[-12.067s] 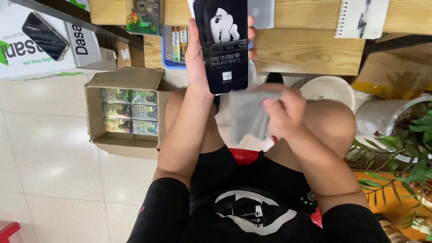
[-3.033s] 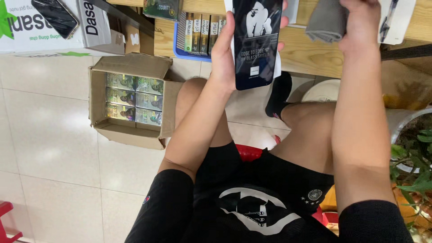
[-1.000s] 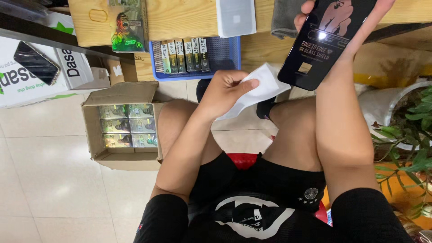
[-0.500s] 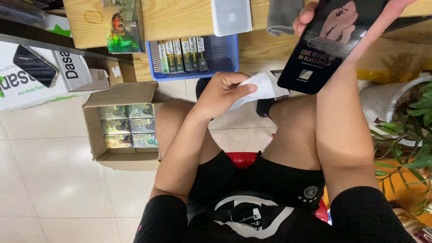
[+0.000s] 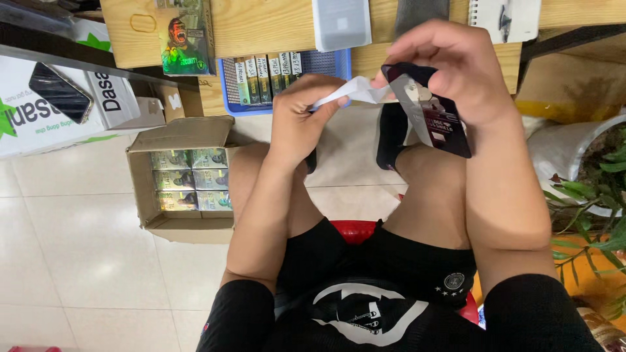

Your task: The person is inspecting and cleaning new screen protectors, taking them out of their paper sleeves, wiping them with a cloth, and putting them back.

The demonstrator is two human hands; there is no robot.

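A: Head view. What does each hand hold?

B: The right hand (image 5: 456, 72) is closed around a flat dark package (image 5: 432, 114) with a printed figure, gripping its upper end so that it hangs tilted above the right knee. The left hand (image 5: 301, 114) pinches a small white sheet (image 5: 352, 93) between thumb and fingertips; the sheet's far end meets the package's top edge.

A: Where do these lie relative to the desk?

B: Both are held in the air just in front of the wooden desk (image 5: 261, 26), near its front edge, above the seated person's knees.

A: What surrounds them?

B: On the desk: a blue basket (image 5: 336, 65) of upright small boxes at the front edge, a white rectangular block (image 5: 341, 23) behind it, a colourful printed package (image 5: 184, 39) towards the left. On the tiled floor to the left stands an open cardboard box (image 5: 182, 176) filled with small packs; green plant leaves (image 5: 593, 215) show at the right.
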